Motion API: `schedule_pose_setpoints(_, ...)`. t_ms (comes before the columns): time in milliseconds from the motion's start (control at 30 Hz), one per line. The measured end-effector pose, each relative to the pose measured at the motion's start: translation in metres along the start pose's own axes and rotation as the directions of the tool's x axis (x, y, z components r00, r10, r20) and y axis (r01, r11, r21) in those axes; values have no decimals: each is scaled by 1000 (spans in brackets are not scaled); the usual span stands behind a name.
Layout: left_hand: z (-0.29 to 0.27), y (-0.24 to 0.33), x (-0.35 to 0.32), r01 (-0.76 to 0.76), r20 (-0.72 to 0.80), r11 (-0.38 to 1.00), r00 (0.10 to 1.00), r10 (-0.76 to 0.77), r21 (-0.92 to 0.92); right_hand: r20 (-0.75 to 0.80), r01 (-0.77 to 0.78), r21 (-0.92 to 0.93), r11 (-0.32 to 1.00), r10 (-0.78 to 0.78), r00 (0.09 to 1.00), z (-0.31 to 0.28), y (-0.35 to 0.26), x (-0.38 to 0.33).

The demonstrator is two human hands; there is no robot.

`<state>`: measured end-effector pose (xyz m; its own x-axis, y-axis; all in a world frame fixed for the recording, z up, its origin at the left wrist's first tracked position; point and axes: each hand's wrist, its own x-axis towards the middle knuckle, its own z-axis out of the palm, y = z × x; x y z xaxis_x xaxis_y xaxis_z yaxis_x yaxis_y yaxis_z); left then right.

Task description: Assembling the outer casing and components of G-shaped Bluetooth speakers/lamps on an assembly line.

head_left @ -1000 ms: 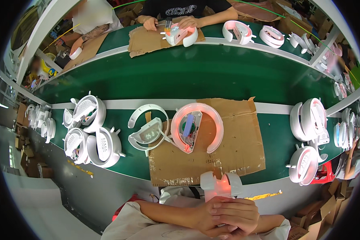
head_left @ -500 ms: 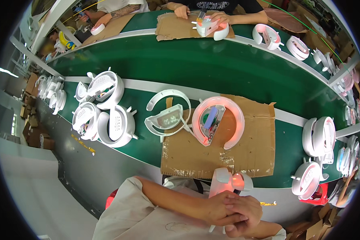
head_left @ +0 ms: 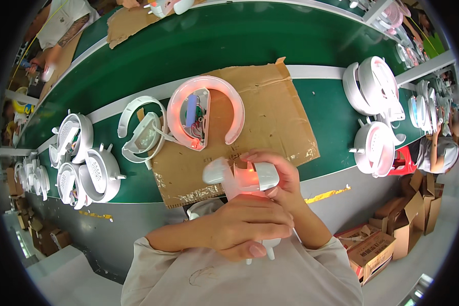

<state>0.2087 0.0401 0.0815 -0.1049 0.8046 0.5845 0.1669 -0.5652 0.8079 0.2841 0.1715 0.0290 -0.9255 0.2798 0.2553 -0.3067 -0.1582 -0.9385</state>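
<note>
A white C-shaped housing [head_left: 247, 176] glowing red is held close to my chest, small prongs showing at its lower end. My left hand [head_left: 255, 219] lies across its near side with the fingers bent over it. On the right end my right hand [head_left: 285, 183] grips it between thumb and fingers. Much of the housing's body is hidden under the hands. Beyond it on the cardboard, an opened ring-shaped housing [head_left: 234, 107] glows red, with a purple-blue battery cell [head_left: 191, 110], wires and circuitry exposed. Left of that lies a white ring-shaped cover [head_left: 123, 125].
A cardboard sheet [head_left: 262, 112] covers part of the green table [head_left: 316, 97]. White housings [head_left: 99, 176] are grouped at left, more white housings [head_left: 375, 148] at right. Cardboard boxes [head_left: 375, 250] stand on the floor at right. Co-workers sit across the table and farther right.
My right hand has come out from under the left and now grips the housing's right end. The housing is raised toward the cardboard. The view has turned toward the right.
</note>
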Motion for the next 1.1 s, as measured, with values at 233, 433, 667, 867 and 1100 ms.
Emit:
schedule_pose_setpoints(233,-13,2,-37,350,-569,636,804,173,688,-173,-138,75,988,150,973,11,7,-25)
schedule_pose_setpoints(433,5,-17,-49,483,-536,875,747,-392,34,-107,-179,291,940,218,970,17,10,-38)
schedule_pose_setpoints(667,5,-21,-53,278,-363,910,918,-158,308,-9,-166,-7,986,166,986,11,-4,-42)
schedule_pose_setpoints(867,11,-18,-58,250,-371,939,916,-150,238,29,-172,1,985,172,985,10,0,-50)
schedule_pose_setpoints(1100,4,-13,-55,221,-332,946,933,-135,237,123,-159,-85,984,169,978,12,2,-49)
